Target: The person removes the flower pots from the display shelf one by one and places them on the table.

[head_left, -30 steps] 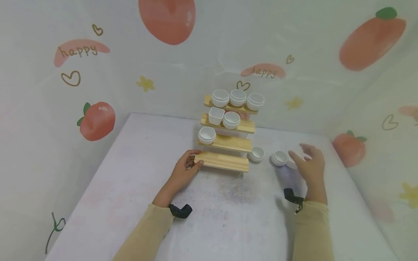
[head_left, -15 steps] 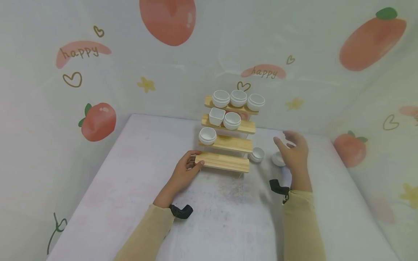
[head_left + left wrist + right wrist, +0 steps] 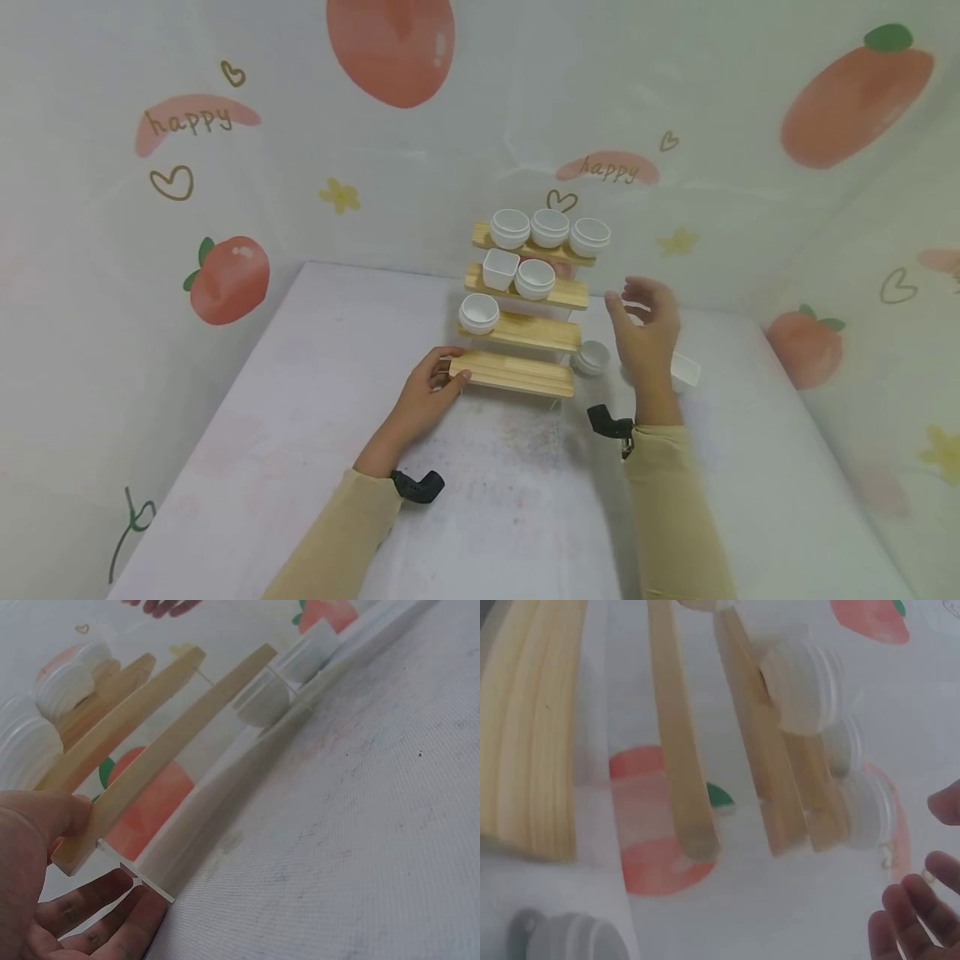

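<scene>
A tiered wooden display rack (image 3: 517, 373) stands mid-table, with four-sided and round white bowls on its upper shelves. My left hand (image 3: 422, 398) grips the left end of its lowest shelf, thumb on top and fingers below by the clear side support (image 3: 142, 877). Three round bowls (image 3: 551, 228) line the top shelf. A square bowl (image 3: 500, 269) and a round bowl (image 3: 536, 280) share the one beneath, and another round bowl (image 3: 478, 313) sits at the left of the third. My right hand (image 3: 647, 333) hovers right of the rack, holding nothing, fingers loosely bent.
On the table just right of the rack is a round white bowl (image 3: 592, 358). A white rectangular bowl (image 3: 684, 372) lies farther right, partly behind the right forearm, which hides most of another bowl. A fruit-printed backdrop (image 3: 420, 183) rises behind the table.
My right hand has moved left and away from me, from above the bowls at the right toward the rack. My left hand keeps its grip on the lowest shelf.
</scene>
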A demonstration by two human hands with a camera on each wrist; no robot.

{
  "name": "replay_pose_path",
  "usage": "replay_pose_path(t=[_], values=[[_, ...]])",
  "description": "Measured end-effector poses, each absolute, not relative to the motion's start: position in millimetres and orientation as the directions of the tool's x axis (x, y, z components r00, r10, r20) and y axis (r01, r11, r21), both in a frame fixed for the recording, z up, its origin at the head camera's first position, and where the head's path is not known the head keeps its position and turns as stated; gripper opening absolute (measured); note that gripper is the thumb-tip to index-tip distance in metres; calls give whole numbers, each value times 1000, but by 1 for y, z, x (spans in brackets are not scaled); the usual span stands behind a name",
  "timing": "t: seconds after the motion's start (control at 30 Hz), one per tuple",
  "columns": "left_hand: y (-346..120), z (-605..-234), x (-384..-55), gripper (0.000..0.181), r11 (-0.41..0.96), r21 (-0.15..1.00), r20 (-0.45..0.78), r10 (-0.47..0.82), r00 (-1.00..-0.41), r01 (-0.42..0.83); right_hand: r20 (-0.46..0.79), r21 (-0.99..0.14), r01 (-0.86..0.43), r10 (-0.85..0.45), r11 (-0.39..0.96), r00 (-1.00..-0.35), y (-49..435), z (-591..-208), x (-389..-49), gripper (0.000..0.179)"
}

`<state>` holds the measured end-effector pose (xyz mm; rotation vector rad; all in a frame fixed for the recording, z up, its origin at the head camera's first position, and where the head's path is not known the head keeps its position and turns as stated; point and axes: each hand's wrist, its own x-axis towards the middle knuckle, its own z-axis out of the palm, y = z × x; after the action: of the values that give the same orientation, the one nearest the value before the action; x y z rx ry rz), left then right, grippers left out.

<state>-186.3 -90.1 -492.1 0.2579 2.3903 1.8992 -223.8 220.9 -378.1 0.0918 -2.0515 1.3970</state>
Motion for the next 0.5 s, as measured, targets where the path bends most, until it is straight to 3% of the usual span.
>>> replay_pose_path(t=[0.5], values=[[-90, -493, -187, 44, 220, 972, 47, 184, -982, 87, 613, -769, -524, 189, 367, -767, 163, -371, -221, 43]])
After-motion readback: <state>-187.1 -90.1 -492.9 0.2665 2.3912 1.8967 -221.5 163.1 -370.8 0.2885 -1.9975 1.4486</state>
